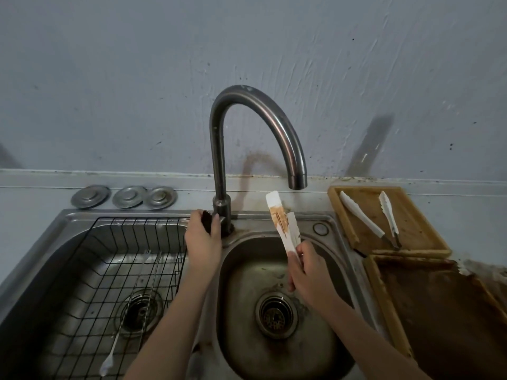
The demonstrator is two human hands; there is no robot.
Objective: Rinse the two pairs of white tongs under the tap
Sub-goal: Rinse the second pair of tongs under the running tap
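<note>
My right hand [307, 272], lower right of centre, is clamped around the hinge end of one pair of white tongs [282, 223], blades pointing up toward the spout of the tap [297, 179]. My left hand [203, 239], just left of centre, is wrapped around the dark tap handle [207, 220] at the base of the tap. No water shows from the spout yet, so I judge the step in hand is opening the flow.

To do it well, I'd open the handle gently so the stream doesn't splash off the flat blades, and tilt the tongs so the stained face sits right under the spout, over the right basin [247, 338].

The tongs I hold are white with a rusty orange-brown smear across the middle of both blades; tips look clean. The second pair of tongs [362, 215] lies at the right of the frame on a wooden tray [411, 253], arms spread wide, well apart from the sink, and apparently unrinsed.
</note>
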